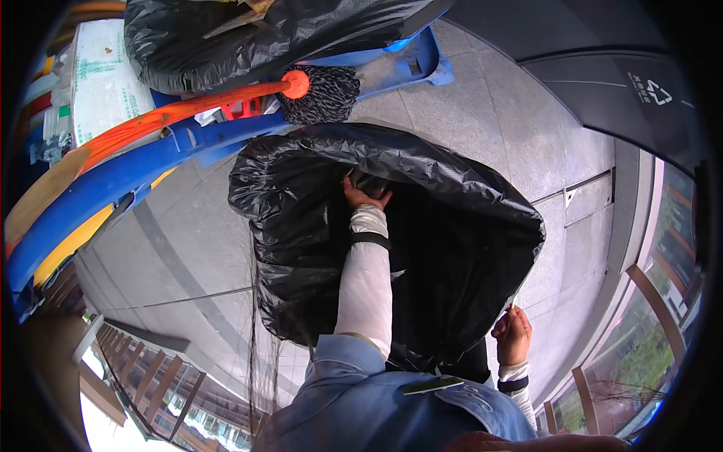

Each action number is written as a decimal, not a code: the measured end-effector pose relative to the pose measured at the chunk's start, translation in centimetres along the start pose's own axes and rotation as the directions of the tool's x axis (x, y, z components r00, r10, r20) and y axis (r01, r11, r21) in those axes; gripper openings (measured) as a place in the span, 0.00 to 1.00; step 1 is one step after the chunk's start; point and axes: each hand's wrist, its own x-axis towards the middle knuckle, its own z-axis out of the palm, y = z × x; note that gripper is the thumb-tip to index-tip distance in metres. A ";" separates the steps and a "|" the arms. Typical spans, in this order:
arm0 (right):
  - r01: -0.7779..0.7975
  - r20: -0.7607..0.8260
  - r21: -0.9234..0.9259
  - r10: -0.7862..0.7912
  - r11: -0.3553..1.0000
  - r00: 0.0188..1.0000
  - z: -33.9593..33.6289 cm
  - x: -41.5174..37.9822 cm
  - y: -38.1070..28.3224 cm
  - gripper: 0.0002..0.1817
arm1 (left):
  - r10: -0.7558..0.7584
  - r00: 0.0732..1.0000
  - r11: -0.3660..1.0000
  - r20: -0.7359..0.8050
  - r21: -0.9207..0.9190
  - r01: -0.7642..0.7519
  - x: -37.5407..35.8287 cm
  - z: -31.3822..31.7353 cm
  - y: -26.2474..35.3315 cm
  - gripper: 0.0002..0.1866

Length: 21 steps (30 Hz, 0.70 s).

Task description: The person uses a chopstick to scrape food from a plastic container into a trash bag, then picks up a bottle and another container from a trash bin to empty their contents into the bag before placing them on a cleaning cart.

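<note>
A large black garbage bag (pixel 459 188) is spread wide in front of me, its mouth facing up and its gathered rim forming a loop. My left hand (pixel 364 194) reaches into the mouth and grips a fold of the dark plastic near the far side, thumb and fingers around it. Down at the right rim, my right hand (pixel 514 335) is closed in a pinch on a thin pale drawstring (pixel 516 295) that runs to the bag's edge. Part of the left fingers is hidden behind the plastic.
A mop (pixel 324 92) with an orange handle lies across a blue cart (pixel 113 192) at left. Another black bag (pixel 279 45) sits behind it, beside a white box (pixel 109 83). A dark bin with a recycling mark (pixel 651 90) stands at upper right. Grey paving (pixel 188 248) lies below.
</note>
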 end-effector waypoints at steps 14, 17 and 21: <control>0.021 0.073 -0.043 -0.018 0.999 0.997 0.2 -1.6 -1.7 0.12 | 0.146 0.953 0.988 -0.265 -0.005 -0.153 1.6 -4.4 -3.4 0.11; 0.029 0.118 -0.013 -0.028 0.999 0.993 0.1 -2.9 -2.8 0.11 | 0.370 0.898 0.903 -0.237 0.317 -0.289 -1.7 -4.8 -4.2 0.08; 0.051 0.160 0.000 -0.051 0.999 0.986 0.0 -5.5 -4.7 0.11 | 0.700 0.699 -0.076 0.148 0.988 -0.133 -8.9 -4.7 -3.1 0.09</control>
